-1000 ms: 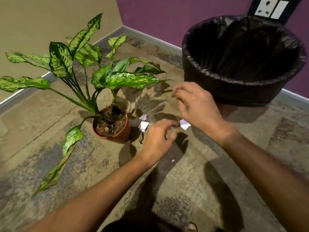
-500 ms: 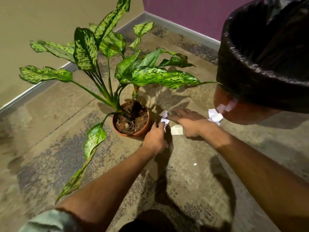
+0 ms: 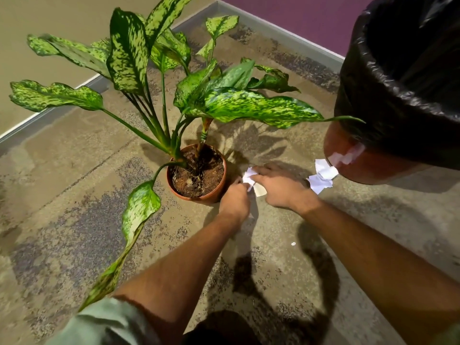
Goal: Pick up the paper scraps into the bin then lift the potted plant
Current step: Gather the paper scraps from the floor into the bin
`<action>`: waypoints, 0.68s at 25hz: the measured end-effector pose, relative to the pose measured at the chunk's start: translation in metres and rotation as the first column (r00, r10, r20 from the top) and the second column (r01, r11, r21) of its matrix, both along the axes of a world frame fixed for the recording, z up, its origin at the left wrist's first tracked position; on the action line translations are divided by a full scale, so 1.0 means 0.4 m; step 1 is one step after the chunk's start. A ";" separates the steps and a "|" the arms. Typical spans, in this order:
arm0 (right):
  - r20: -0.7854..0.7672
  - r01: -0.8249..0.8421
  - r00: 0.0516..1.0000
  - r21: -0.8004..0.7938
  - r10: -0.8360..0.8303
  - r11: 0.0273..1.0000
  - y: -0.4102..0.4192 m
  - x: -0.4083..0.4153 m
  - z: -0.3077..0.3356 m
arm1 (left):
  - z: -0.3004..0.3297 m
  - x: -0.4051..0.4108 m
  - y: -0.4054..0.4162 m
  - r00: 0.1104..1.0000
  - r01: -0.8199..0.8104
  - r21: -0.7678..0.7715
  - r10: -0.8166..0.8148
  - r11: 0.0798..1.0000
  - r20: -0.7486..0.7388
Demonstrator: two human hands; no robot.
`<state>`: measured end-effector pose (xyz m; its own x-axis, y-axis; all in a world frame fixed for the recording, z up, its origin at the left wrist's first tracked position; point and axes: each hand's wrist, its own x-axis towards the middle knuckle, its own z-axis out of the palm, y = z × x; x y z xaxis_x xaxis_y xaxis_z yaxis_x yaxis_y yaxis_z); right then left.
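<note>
From the head camera, the round terracotta-coloured plastic pot (image 3: 198, 174) with its tall green-and-yellow mottled leafy plant (image 3: 189, 95) stands on the worn brown concrete floor (image 3: 74, 195), and everything below is placed from that pot.

Over the last second both hands have dropped from mid-air to the floor just to the right of the pot. The view has also closed in, so the large round bin lined with a black plastic bag (image 3: 398, 95) now fills the far right, well apart from the pot.

The left hand (image 3: 235, 202) sits right beside the pot wall, its fingers curled around a white crumpled paper scrap (image 3: 249, 176). The right hand (image 3: 280, 188) lies a little further right, palm down. Its fingers reach to the same white scrap and cover part of a cream flat paper piece (image 3: 260, 191); whether they pinch it is hard to tell.

Further right, against the bin's foot, two more white torn scraps (image 3: 322, 176) lie untouched.

So gathering has only begun: nothing seems binned yet, and the plant lift waits.
</note>
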<state>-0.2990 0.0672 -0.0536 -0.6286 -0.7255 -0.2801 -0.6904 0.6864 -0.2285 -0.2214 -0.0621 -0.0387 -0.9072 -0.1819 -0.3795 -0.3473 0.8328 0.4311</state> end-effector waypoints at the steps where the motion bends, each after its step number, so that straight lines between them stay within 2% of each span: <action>1: -0.009 0.029 1.000 -0.036 -0.030 0.999 0.001 0.007 0.000 | -0.003 0.003 -0.002 0.999 -0.047 0.022 0.047 0.999 -0.005; 4: -0.025 0.120 0.992 -0.045 -0.121 0.992 0.011 0.031 -0.002 | -0.006 0.020 -0.003 0.989 -0.143 0.047 0.144 0.989 -0.020; 7: -0.059 0.130 0.990 0.014 -0.129 0.991 0.026 0.054 -0.007 | -0.002 0.034 -0.002 0.984 -0.150 0.047 0.154 0.988 -0.092; 9: -0.059 0.116 0.991 -0.002 -0.116 0.993 0.038 0.067 -0.005 | -0.005 0.031 -0.002 0.993 -0.070 0.013 0.071 0.997 -0.094; 14: -0.068 0.167 0.982 -0.128 -0.176 0.978 0.101 0.111 0.004 | -0.010 -0.023 0.009 0.983 0.178 -0.018 -0.176 0.984 0.056; 17: -0.038 0.193 0.979 -0.134 -0.199 0.972 0.144 0.124 0.013 | -0.006 -0.054 0.012 0.969 0.226 -0.050 -0.219 0.973 0.117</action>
<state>-0.2496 0.1247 -0.0486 -0.7730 -0.6148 -0.1563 -0.5584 0.7764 -0.2923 -0.2430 -0.0574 -0.0411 -0.8809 -0.0063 -0.4732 -0.1922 0.9185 0.3455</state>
